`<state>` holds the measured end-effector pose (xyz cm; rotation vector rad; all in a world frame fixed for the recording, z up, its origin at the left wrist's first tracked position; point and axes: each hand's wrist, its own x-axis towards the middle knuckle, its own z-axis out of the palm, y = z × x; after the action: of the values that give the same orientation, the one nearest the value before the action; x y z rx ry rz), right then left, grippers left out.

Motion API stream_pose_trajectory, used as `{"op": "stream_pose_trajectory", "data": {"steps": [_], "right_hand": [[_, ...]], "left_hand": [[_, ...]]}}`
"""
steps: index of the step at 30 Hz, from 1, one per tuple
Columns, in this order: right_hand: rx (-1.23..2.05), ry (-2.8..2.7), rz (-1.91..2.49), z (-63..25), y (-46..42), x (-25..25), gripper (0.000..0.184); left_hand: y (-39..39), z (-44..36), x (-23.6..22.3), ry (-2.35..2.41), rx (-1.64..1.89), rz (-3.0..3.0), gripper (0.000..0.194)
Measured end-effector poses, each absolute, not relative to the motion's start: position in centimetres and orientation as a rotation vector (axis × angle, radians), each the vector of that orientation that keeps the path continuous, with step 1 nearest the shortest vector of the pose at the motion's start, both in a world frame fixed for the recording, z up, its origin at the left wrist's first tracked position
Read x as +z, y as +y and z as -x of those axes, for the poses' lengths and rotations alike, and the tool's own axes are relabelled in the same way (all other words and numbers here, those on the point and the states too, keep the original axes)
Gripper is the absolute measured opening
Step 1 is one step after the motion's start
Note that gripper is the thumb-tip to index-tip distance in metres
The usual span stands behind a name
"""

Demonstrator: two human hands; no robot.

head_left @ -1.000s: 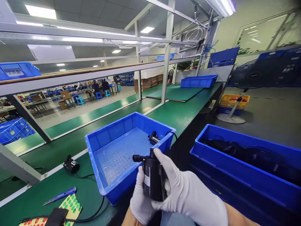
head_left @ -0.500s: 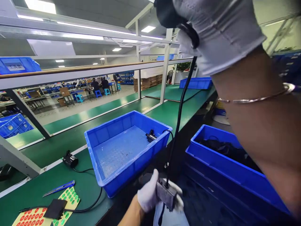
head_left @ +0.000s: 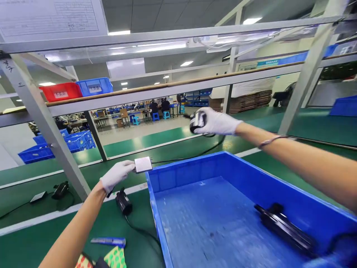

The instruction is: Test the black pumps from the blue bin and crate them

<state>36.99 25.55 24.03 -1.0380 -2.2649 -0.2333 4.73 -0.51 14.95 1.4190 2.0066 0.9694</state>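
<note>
My gloved left hand (head_left: 118,174) pinches a small flat box with a pale face (head_left: 143,164) by its left edge, just beyond the near-left corner of the blue bin. A black cord (head_left: 184,159) runs from that box toward my gloved right hand (head_left: 217,122). The right hand is closed round a black cylindrical device (head_left: 194,122) with a white patch, held up over the green bench behind the bin. Inside the blue bin (head_left: 163,223) lies a long black device (head_left: 288,230) at the right side. Another black cylindrical device (head_left: 123,202) with a cord stands on the bench below my left hand.
A blue utility knife (head_left: 109,241) and a sheet of round stickers (head_left: 115,257) lie at the lower left. Frame posts (head_left: 52,126) stand at left and right. One more corded device (head_left: 60,190) sits on the far-left strip. Red and blue bins (head_left: 95,86) top the shelf.
Both hands have moved up and forward, carrying the corded box and the device from beside the bin to beyond it. The view has swung left and nearer the bin.
</note>
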Motion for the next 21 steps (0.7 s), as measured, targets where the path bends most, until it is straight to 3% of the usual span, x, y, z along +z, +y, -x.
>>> {"op": "stream_pose_trajectory", "data": {"steps": [6, 12, 17, 21], "right_hand": [[-0.108, -2.915, 0.903, -20.6, 32.0, 16.3, 0.034], [-0.067, -3.287, 0.762, -12.1, 31.9, 9.8, 0.03], [-0.051, -3.277, 0.925, -15.6, 31.5, 12.2, 0.031], [-0.092, -3.158, 1.173, -27.5, 31.3, 15.3, 0.038]], "left_hand": [[15.4, 2.3, 7.7, 2.323, 0.699, -1.321, 0.03], [19.1, 4.3, 1.3, 2.564, 0.574, -1.253, 0.035], [16.9, 4.2, 3.2, 2.577, 0.646, -1.473, 0.049], [14.7, 0.4, 6.7, 2.46, 0.76, -1.66, 0.063]]}}
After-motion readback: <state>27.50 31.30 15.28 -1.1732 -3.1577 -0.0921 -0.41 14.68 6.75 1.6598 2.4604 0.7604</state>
